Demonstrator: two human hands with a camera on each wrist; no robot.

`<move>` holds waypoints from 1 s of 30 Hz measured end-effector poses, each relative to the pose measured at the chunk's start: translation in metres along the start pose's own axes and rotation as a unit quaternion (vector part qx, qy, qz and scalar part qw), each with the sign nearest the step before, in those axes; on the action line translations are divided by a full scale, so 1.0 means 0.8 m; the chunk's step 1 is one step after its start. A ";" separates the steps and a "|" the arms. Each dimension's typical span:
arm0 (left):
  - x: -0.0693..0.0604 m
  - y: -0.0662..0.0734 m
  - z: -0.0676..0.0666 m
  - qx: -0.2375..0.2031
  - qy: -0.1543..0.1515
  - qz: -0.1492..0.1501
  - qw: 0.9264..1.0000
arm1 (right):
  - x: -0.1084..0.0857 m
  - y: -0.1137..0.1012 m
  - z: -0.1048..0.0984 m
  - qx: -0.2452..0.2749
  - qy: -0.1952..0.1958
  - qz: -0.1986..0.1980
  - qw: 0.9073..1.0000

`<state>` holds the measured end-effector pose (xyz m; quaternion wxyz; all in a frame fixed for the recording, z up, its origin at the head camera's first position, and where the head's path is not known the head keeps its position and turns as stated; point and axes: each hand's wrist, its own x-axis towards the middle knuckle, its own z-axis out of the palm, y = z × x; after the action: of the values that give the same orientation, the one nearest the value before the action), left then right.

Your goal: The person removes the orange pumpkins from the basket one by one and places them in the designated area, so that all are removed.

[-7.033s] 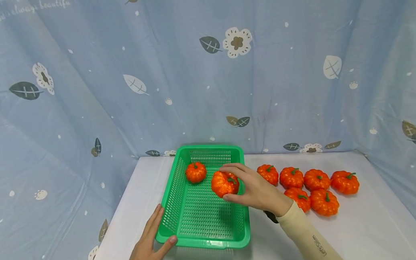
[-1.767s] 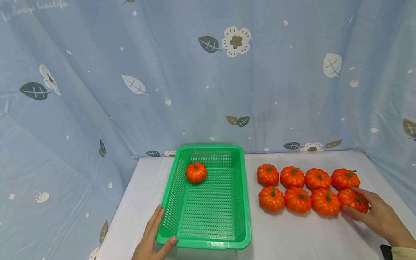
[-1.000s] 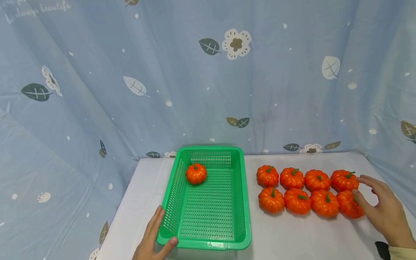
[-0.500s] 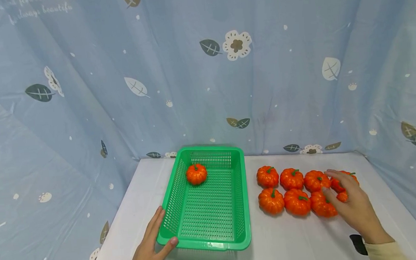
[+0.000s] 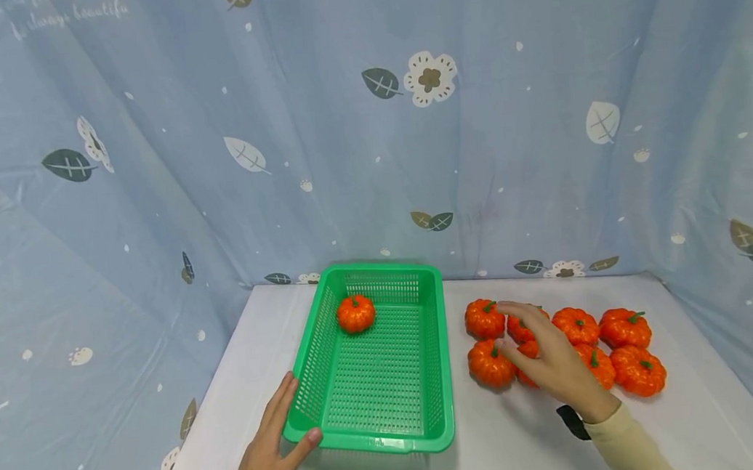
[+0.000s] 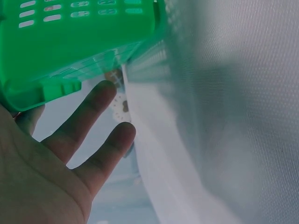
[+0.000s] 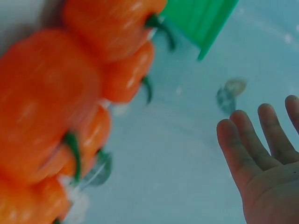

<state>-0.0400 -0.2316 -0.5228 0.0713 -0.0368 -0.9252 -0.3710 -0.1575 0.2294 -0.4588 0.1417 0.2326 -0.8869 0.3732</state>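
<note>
My left hand (image 5: 263,454) rests at the front left corner of the green plastic basket (image 5: 391,441), thumb near its front rim. In the left wrist view, the straight, spread fingers (image 6: 93,112) lie beside the basket wall (image 6: 74,46). One small orange pumpkin (image 5: 356,314) sits in the basket's back left. My right hand (image 5: 556,364) hovers over the left part of two rows of pumpkins on the table, holding nothing. Its fingers (image 7: 233,144) are apart from the pumpkins (image 7: 42,102) in the right wrist view. It partly hides two pumpkins in the head view.
A white-covered table (image 5: 496,445) bears everything, with a blue patterned curtain (image 5: 345,157) behind and at both sides. The back row ends at right with a pumpkin (image 5: 626,328); the front row ends with another pumpkin (image 5: 638,371).
Earlier my right hand held a pumpkin over the basket; a pumpkin now stands at the front row's right end. The hand has left it and moved left. My left hand stays put.
</note>
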 end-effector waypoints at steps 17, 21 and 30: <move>0.002 0.001 -0.004 -0.008 0.009 0.012 1.000 | 0.061 -0.039 0.044 0.041 -0.070 -0.075 0.994; 0.001 -0.001 -0.001 -0.014 0.004 0.008 1.000 | 0.077 -0.049 0.052 0.047 -0.070 -0.100 0.991; 0.000 -0.002 0.001 -0.010 0.002 0.014 1.000 | 0.104 -0.079 0.078 0.080 -0.082 -0.120 0.986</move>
<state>-0.0404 -0.2321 -0.5245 0.0775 -0.0496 -0.9206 -0.3796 -0.2005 0.1196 -0.4281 0.0937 0.3776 -0.8286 0.4027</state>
